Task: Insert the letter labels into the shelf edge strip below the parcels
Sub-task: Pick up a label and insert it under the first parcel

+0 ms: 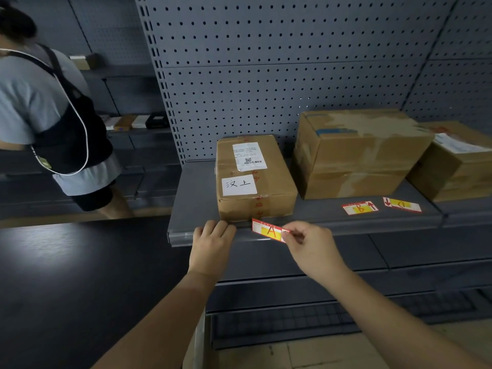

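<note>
My right hand (306, 243) pinches the right end of a red and yellow label marked A (269, 230), held against the shelf edge strip (372, 228) just below the left parcel (253, 179). My left hand (213, 241) rests on the strip, fingers curled over its top edge at the parcel's front left corner. Two more labels lie flat on the grey shelf: B (360, 208) in front of the big middle parcel (356, 153), and C (402, 205) to its right, near the right parcel (458, 161).
Perforated grey back panel (266, 75) rises behind the parcels. Lower shelves (292, 296) sit beneath the strip. A person in a grey shirt with a dark bag (53, 121) stands at the left beside another shelf with small boxes (133, 122). Dark floor lies left.
</note>
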Available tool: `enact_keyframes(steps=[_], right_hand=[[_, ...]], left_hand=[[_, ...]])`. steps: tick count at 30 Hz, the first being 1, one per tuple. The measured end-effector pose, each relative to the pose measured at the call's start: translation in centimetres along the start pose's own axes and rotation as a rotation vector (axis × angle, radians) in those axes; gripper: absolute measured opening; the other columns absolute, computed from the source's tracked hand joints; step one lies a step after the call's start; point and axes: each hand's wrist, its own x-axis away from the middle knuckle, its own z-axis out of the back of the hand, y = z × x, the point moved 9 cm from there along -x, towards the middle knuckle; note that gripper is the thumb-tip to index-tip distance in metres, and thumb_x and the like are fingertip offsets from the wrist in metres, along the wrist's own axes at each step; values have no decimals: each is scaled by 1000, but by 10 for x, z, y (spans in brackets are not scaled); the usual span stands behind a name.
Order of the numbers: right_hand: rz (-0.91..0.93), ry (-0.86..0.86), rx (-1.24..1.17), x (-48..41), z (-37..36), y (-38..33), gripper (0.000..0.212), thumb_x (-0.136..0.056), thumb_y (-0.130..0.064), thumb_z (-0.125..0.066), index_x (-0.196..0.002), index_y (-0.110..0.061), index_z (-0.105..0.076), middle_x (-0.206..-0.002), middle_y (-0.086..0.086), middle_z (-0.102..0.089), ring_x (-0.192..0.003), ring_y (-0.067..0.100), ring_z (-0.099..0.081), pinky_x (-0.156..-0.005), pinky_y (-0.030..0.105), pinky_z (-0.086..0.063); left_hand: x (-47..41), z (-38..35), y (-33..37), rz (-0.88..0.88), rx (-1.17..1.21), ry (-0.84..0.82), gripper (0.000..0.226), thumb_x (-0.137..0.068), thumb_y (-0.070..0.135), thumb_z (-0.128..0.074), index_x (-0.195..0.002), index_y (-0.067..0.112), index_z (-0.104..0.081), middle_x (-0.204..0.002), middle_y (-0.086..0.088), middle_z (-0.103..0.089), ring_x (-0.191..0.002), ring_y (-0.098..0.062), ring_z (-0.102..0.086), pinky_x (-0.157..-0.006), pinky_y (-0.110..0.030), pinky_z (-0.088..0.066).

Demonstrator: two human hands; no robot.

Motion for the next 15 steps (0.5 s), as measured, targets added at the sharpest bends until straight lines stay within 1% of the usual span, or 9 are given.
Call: enact_keyframes(steps=[4,9,11,15], right_hand=[[3,4,8,1,1,0,16,-92,-26,-63,-106,-23,-71,-97,-9,-71,-89,5,-63,-78,26,-56],[2,7,10,3,2,0,15,-92,-25,-63,-105,-23,-71,-96,-9,-71,-88,5,-64,-76,25,-56],[2,10,8,4,2,0,15,-92,-25,-63,-104,-23,-72,-96,-9,-71,-88,4,-64,-76,25,-56],[-6,9,5,4,1,0,16,-92,-26,-63,-105,-23,-71,-97,-9,-71,-89,5,-63,-77,24,-56]], left_hand=[[1,-1,-1,2,15,6,37,-64,3,-83,-96,15,-66,-92,-5,-62,-83,-29,-55,-69,-42,-47],[2,-3,-6,87,79,-6,30,-69,5,-80,-92,16,-65,-91,-3,-59,-84,-28,-53,-70,-43,-48],[1,-3,-7,95,88,-22,26,-71,6,-79,-92,16,-66,-92,-2,-59,-85,-27,-52,-71,-43,-48],[-1,-5,-8,137,89,-56,26,-73,6,-76,-91,18,-62,-93,-1,-55,-85,-25,-48,-71,-42,-46]])
